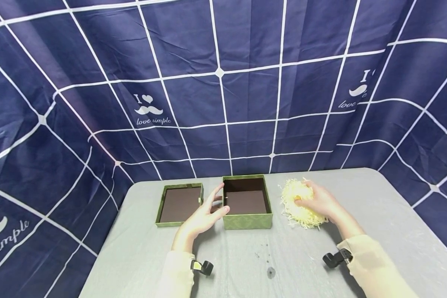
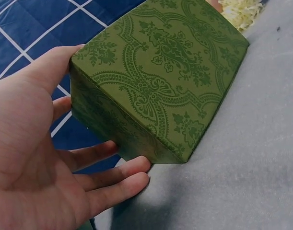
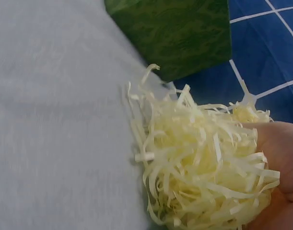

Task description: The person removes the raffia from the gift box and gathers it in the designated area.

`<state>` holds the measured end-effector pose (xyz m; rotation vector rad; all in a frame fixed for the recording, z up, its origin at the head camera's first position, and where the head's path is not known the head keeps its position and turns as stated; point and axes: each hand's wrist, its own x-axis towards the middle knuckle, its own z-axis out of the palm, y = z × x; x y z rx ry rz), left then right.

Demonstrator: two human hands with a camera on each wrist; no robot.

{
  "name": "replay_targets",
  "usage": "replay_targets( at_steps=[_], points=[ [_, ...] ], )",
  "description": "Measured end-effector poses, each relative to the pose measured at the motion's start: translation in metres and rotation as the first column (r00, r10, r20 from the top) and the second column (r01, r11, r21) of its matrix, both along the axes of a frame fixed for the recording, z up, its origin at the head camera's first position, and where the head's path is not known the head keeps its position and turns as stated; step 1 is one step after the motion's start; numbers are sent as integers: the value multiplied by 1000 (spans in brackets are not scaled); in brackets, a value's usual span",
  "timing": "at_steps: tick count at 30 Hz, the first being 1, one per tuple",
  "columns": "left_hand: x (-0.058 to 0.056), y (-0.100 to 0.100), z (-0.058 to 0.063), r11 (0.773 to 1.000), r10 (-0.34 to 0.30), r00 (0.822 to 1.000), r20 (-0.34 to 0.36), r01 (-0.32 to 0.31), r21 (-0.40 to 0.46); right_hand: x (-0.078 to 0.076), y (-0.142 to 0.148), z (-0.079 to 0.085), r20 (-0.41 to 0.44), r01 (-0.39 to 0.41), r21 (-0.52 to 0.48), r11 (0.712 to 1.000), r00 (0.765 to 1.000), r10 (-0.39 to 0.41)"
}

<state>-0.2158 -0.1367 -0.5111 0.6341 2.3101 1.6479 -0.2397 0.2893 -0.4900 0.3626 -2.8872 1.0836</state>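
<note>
A green patterned box (image 1: 247, 221) with a dark brown inside stands uncovered at the middle of the table. My left hand (image 1: 203, 217) is at its left side, fingers spread and thumb near the front left corner. In the left wrist view the fingertips (image 2: 136, 165) of that hand rest along the box's side. To the right of the box lies a fluffy pile of pale yellow shredded paper (image 1: 296, 192). My right hand (image 1: 318, 200) grips into it from the right, its fingers partly buried in the strands. Strands (image 3: 204, 167) hide most of those fingers in the right wrist view.
Left of the box lies its shallow green lid (image 1: 180, 205), brown inside facing up. A grey cloth-like surface (image 1: 242, 265) covers the table, with a few dark spots near the front. Behind and beside it hangs a navy curtain (image 1: 251, 99) with white grid lines.
</note>
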Motion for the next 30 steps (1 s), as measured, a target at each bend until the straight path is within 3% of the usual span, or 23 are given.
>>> replay_targets(
  at_steps=[5, 14, 18, 23, 26, 30],
  points=[
    [0, 0, 2, 1000, 4, 1000, 6, -3, -16, 0, 4, -2, -42, -55, 22, 998, 998, 56],
    [-1, -4, 6, 995, 22, 999, -30, -25, -96, 7, 7, 4, -4, -66, -59, 996, 998, 66],
    [1, -8, 19, 983, 28, 996, -84, -43, -179, 7, 12, 10, -42, -111, -54, 992, 993, 109],
    [4, -20, 52, 955, 32, 984, -173, -81, -286, 12, 20, 25, -27, -135, 5, 991, 991, 135],
    [5, -34, 70, 908, -5, 950, -311, -126, -400, 19, 26, 36, -17, -147, 31, 989, 989, 148],
    [9, -61, 87, 836, -81, 850, -521, -227, -500, 29, 39, 46, -67, -170, 62, 983, 982, 174]
  ],
)
